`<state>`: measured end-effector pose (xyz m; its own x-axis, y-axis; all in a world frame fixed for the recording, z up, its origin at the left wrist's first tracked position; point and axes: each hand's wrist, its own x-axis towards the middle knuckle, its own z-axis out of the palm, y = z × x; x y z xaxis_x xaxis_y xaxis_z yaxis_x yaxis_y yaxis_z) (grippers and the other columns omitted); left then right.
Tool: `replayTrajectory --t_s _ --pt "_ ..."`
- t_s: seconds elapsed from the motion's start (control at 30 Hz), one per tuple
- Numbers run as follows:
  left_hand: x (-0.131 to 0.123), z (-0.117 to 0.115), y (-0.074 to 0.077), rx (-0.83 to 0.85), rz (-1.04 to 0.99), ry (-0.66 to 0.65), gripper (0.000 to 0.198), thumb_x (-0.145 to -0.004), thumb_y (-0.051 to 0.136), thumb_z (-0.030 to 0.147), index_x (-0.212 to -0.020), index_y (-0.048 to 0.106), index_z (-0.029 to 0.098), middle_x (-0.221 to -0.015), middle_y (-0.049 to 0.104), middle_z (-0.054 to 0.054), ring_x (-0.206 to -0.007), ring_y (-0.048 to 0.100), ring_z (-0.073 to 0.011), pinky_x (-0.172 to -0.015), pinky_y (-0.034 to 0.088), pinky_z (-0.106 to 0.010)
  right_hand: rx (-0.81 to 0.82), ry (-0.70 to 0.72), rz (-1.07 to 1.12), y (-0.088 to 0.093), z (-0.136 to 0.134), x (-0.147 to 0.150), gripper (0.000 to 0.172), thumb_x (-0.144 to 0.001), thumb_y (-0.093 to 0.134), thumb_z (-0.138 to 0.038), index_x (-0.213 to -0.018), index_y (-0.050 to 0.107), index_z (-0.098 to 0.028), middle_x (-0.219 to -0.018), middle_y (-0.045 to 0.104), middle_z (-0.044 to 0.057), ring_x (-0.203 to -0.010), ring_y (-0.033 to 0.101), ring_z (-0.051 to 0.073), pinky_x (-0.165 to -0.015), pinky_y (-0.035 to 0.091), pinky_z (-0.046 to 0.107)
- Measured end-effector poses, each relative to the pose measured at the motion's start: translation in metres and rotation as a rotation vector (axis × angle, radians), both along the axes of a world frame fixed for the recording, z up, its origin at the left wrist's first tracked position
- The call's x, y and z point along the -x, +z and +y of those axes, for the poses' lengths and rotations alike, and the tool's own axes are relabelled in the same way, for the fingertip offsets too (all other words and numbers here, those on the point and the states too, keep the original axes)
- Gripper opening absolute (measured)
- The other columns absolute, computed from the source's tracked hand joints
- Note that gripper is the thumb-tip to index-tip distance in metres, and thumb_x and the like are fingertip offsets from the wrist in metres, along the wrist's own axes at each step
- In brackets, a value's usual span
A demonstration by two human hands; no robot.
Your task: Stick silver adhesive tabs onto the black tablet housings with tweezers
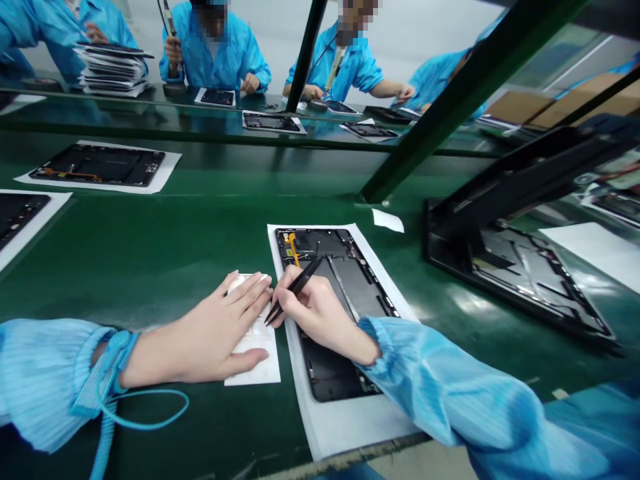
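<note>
In the head view, your left hand [213, 333] lies open and flat, fingers spread, pressing on a white sheet [253, 353] on the green bench [150, 267]. Your right hand [315, 313] is closed in a pen grip on black tweezers [295, 287], whose tips sit just beside your left fingertips [255, 283], at the sheet's far right corner; you cannot tell from this view whether they pinch anything. The sheet lies just left of an opened tablet [345, 250], which rests on white paper [345, 427] directly in front of you, with an orange flex [294, 248] at its far end. Keep your left palm flat so the sheet cannot creep, and work the tips low and steady, with your right wrist braced on the tablet's edge. Keep the tweezers clear of the flex. A coiled blue wrist strap [145, 408] lies near your left sleeve, a tilted black fixture [520, 267] stands to the right, and co-workers in blue smocks [215, 53] sit across the far bench.
</note>
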<state>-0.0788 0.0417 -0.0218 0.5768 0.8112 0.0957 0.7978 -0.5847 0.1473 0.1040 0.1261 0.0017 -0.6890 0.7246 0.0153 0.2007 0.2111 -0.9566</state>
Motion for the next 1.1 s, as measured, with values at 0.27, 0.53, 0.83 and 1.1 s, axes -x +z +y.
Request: replayTrajectory --t_s 0.27,0.53,0.83,1.1 --pt "0.001 0.001 0.002 0.005 0.04 -0.017 0.072 -0.098 0.03 0.054 -0.148 0.026 0.002 -0.155 0.021 -0.022 -0.146 0.02 -0.0343 -0.116 0.019 -0.054 0.009 0.005 -0.04 0.003 0.001 0.001 0.017 -0.084 0.051 -0.027 -0.069 0.044 -0.022 -0.054 0.06 -0.003 -0.051 0.07 0.019 -0.044 0.053 0.023" --pt "0.0 0.0 0.0 0.004 -0.003 0.007 0.071 -0.098 0.032 0.053 -0.149 0.025 0.004 -0.155 0.023 -0.022 -0.146 0.019 -0.0337 -0.117 0.016 -0.055 0.018 0.042 -0.046 0.002 0.004 0.002 0.018 -0.085 0.052 -0.026 -0.071 0.044 -0.021 -0.055 0.06 -0.004 -0.051 0.071 0.018 -0.041 0.048 0.018" --pt "0.004 0.003 0.002 -0.023 -0.006 -0.016 0.071 -0.097 0.037 0.052 -0.148 0.026 0.004 -0.153 0.028 -0.023 -0.144 0.024 -0.0367 -0.113 0.025 -0.06 0.126 -0.022 0.18 0.039 -0.017 -0.022 0.032 -0.087 0.063 -0.046 -0.074 0.049 -0.021 -0.066 0.061 -0.001 -0.054 0.07 0.018 -0.05 0.058 0.027" --pt "-0.023 -0.009 0.022 -0.106 -0.266 -0.397 0.024 -0.095 0.045 0.02 -0.111 0.059 0.008 -0.113 0.066 -0.014 -0.115 0.055 -0.0282 -0.102 0.044 -0.043 -0.125 -0.536 0.209 0.006 -0.076 -0.08 0.023 -0.086 0.067 -0.043 -0.078 0.063 -0.022 -0.073 0.065 0.003 -0.065 0.067 0.02 -0.058 0.057 0.031"
